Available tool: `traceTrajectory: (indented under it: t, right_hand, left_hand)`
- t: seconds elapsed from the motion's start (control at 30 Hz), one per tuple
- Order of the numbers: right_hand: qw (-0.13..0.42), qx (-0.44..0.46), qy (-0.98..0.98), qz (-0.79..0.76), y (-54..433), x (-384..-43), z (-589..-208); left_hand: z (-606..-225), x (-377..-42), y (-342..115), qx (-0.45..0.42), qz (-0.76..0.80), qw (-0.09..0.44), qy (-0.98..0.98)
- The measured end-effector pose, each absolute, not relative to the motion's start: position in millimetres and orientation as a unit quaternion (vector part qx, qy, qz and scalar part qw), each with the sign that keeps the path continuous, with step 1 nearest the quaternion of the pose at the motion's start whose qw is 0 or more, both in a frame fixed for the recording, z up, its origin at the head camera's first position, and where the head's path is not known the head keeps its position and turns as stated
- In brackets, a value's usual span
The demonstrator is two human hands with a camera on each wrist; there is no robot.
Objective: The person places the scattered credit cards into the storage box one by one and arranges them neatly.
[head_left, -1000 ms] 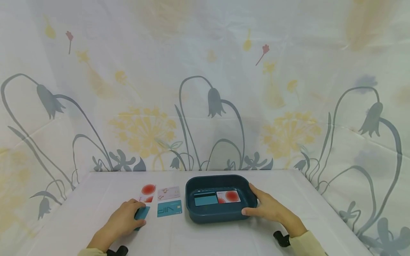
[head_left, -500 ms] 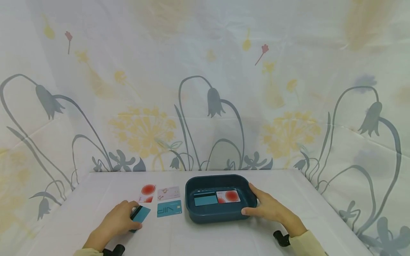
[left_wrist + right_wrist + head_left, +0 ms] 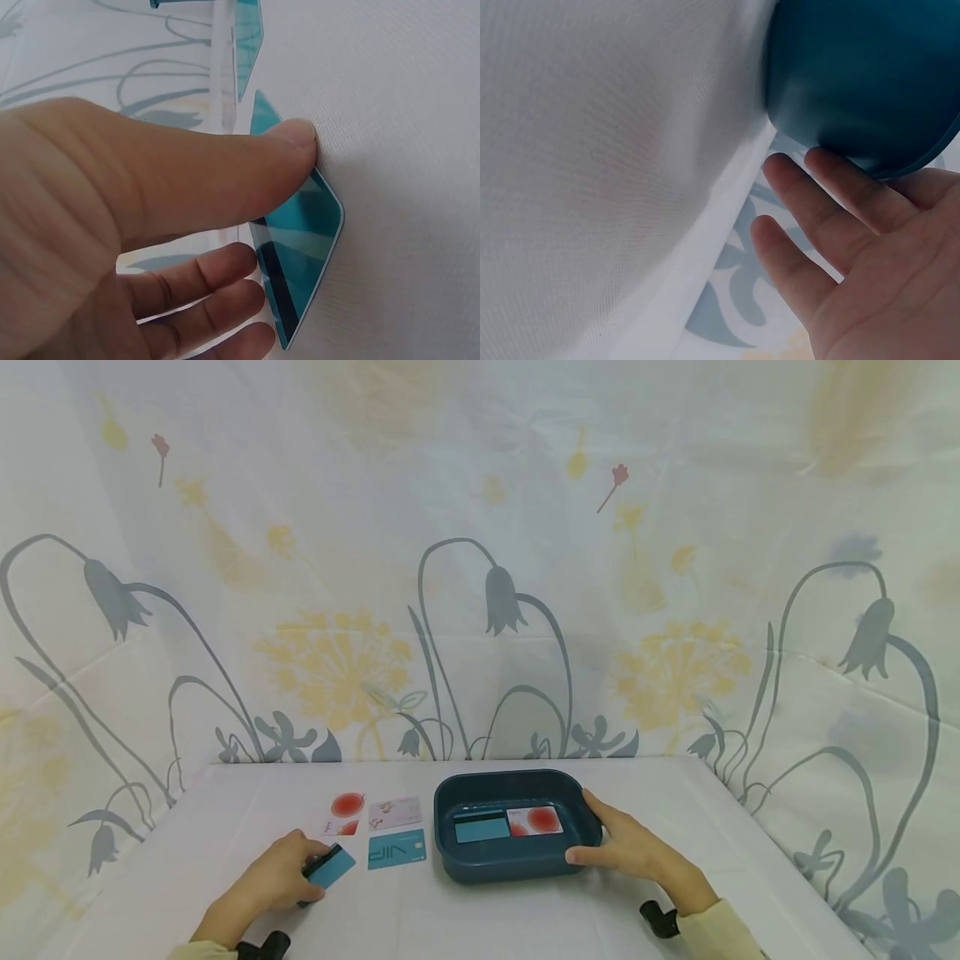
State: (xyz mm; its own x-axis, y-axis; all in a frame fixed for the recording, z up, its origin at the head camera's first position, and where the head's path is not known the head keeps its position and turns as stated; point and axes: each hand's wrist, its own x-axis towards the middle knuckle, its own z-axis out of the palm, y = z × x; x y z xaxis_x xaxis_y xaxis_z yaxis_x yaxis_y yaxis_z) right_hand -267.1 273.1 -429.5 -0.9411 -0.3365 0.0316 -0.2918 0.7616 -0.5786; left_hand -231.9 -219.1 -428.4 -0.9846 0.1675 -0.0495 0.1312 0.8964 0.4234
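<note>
My left hand [image 3: 273, 872] pinches a teal plastic card with a black stripe [image 3: 335, 865] at the left of the table. In the left wrist view the thumb lies across the face of this teal card [image 3: 300, 247], which stands tilted with its lower edge close over the tablecloth. A dark teal, shallow rectangular box [image 3: 517, 871] stands right of centre. Its right end is held by my right hand [image 3: 630, 843], thumb at the front rim and forefinger round the back corner. Other fingers [image 3: 821, 206] spread under the box wall in the right wrist view.
Inside the box lie a striped teal card [image 3: 482, 828] and a red-and-white card [image 3: 546, 820]. Between the box and my left hand lie a teal VIP card [image 3: 396, 850], a pale pink card [image 3: 395, 812] and another red-and-white card [image 3: 347, 805]. A flower-print cloth [image 3: 480, 693] hangs behind the table.
My left hand has drawn back slightly to the left with the teal card, which has tilted and turned so its black stripe shows. The right hand and the box stay put.
</note>
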Motion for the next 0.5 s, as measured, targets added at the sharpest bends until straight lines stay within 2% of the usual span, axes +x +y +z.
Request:
traceTrajectory:
  t: [0.5]
  right_hand:
    - [0.035, -0.176, 0.936, -0.304, 273.2, -266.6, -428.8]
  left_hand:
    - [-427.0, -232.3, -225.2, 0.055, 0.218, 0.052, 0.973]
